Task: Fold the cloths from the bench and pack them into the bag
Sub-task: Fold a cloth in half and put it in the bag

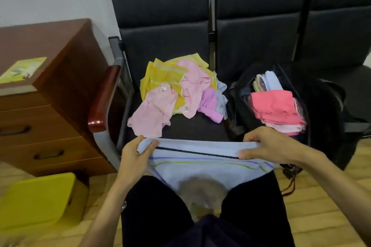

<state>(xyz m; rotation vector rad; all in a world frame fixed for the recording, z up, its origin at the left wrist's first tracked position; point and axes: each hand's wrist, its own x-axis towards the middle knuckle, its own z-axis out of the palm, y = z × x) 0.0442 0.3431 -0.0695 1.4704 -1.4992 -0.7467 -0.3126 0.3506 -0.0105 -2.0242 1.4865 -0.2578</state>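
A: Progress so far?

B: Roughly midway, I'd judge. Left of the open black fabric bag point(325, 110), a loose heap of yellow, pink, lilac and pale blue cloths point(176, 90) lies unfolded on the black padded table point(196, 126), really a row of seats. In front of the bag and to its left, a light blue towelling cloth with dark and coloured stripes point(200, 164) is stretched over the person's lap, not yet folded.

A: Fingers?

B: The left hand point(134, 158) has its fingers curled round that cloth's left corner. The right hand point(269, 144), just in front of the bag, pinches the top edge between thumb and fingers. Inside the bag sits a stack of folded cloths, coral on top point(275, 104).

A: Anything readable?

B: No. Far left of the bag, a yellow-green leaflet point(22, 69) on a brown wooden drawer cabinet point(66, 62) is too blurred. Small white tags point(163, 88) on pink cloths in the heap are too small to read.
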